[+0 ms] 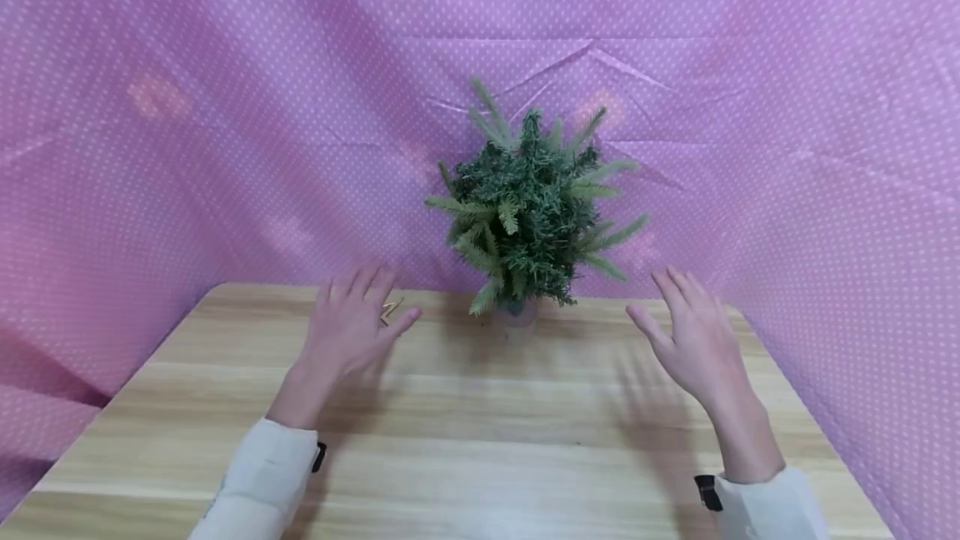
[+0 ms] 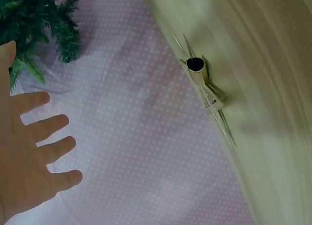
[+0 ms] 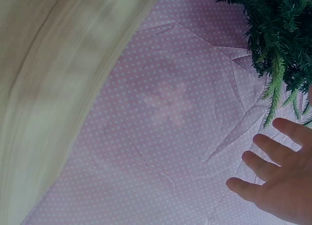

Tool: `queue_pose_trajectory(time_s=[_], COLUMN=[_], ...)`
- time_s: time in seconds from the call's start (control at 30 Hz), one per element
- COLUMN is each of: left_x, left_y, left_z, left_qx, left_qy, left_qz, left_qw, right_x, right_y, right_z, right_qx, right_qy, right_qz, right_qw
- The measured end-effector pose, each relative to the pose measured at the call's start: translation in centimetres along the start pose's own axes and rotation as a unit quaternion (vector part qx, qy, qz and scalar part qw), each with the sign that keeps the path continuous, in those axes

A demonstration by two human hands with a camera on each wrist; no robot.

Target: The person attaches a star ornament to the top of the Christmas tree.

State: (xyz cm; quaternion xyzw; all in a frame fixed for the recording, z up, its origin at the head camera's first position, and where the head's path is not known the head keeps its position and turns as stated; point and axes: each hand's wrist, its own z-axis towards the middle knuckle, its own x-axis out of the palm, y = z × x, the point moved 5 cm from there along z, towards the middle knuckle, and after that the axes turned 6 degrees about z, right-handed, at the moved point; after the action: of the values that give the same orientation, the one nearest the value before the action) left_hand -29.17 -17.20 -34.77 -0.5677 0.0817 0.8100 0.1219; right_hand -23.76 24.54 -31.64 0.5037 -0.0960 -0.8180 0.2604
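Note:
A small artificial fir tree point(image 1: 528, 207) stands upright near the table's far edge on a pale, partly see-through base point(image 1: 515, 317). To its left my left hand point(image 1: 347, 322) hovers over the table, fingers spread, holding nothing. My right hand point(image 1: 697, 340) is held likewise on the tree's right, apart from the branches. A gold pointed ornament point(image 2: 214, 102) with a hollow tube lies by the table edge in the left wrist view. From the head, my left hand hides most of that ornament point(image 1: 388, 312).
The light wooden table point(image 1: 510, 440) ends at a pink dotted cloth point(image 1: 300, 107), which hangs behind and along both sides. Black straps show at both sleeve cuffs point(image 1: 765, 502).

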Motion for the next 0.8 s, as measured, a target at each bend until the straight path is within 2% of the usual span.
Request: queue_pose_trajectory(time_s=[0.27,0.4,0.67,0.8], left_x=[1.0,1.1,0.6,0.7], left_y=[2.1,2.9,3.8,4.8], left_z=[-0.3,-0.4,-0.5,-0.8], left_qx=[0.008,0.007,0.004,-0.026], left_qy=[0.009,0.002,0.002,0.017], left_qz=[-0.102,-0.126,-0.144,-0.163], left_qw=[0.9947,0.9920,0.9895,0.9862], right_x=[-0.7,-1.3,-1.9,-2.1], right_y=[1.2,2.0,2.9,3.3], right_z=[0.7,1.4,2.5,3.0], right_qx=[-0.039,-0.074,-0.092,-0.110], right_qy=[-0.083,-0.122,-0.146,-0.157], right_qz=[0.029,0.050,0.100,0.120], right_qw=[0.995,0.988,0.980,0.974])
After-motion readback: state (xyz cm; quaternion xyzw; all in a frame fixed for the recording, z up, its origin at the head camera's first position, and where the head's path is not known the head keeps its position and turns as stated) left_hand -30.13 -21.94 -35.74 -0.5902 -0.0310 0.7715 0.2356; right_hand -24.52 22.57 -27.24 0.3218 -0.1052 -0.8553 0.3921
